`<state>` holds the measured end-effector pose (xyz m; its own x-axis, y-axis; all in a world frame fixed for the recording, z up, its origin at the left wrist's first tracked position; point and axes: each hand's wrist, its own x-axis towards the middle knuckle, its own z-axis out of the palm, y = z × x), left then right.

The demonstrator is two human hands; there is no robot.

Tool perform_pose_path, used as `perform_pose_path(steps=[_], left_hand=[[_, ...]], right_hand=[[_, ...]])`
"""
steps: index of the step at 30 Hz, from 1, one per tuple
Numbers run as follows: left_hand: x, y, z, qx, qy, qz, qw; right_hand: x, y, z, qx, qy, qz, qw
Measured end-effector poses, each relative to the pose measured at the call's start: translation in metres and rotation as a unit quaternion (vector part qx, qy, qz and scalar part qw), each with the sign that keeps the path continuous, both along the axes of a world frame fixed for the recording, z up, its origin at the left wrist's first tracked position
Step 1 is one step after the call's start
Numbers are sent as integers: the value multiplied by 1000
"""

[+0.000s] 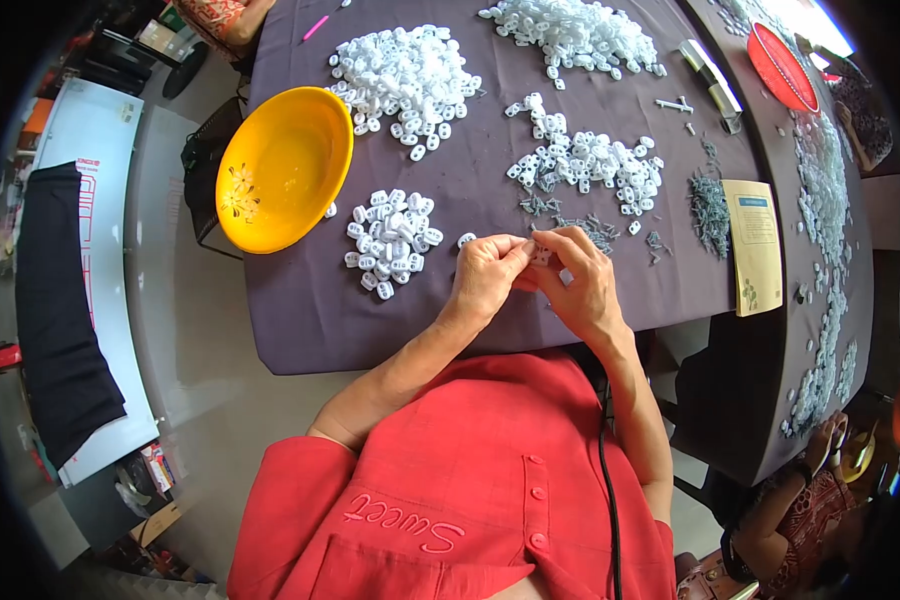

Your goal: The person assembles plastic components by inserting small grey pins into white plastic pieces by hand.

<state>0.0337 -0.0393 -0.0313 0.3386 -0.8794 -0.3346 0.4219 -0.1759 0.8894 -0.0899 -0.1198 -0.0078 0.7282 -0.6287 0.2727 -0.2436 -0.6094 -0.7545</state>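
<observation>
Near the table's front edge, my left hand [486,277] and my right hand [587,285] meet with their fingertips pinched together. Between them shows a small white plastic piece [541,256] with holes, partly covered by the fingers. Whether a screw is also in the fingertips is too small to tell. Just beyond the hands lie loose grey screws [592,232] and a spread of white two-holed plastic pieces [595,160]. To the left of my left hand sits a small heap of similar white pieces [390,240], with a single piece [467,240] lying close by the knuckles.
A yellow basin [290,165] stands at the table's left edge. Larger white heaps [405,80] lie farther back. On the right are more screws [710,215], a tan booklet [755,245] and a red basket [782,68]. Other people [800,500] sit around the tables.
</observation>
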Motion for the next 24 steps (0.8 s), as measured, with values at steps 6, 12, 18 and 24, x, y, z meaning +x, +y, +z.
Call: perform_pose_path(steps=[6,12,18,24], left_hand=[[-2,0,-6,-15,-6,19,1000],[0,0,-1,27,-14,8,1000],[0,1,-7,14,25,2,1000],[1,-1,-3,12,16,1,1000]], right_hand=[[5,7,-3,6,-8,-28,1000],[2,2,-12,-18,-3,-25,1000],[0,2,-11,-37,-8,-10,999],[1,-1,-13,-72,-23,-7,997]])
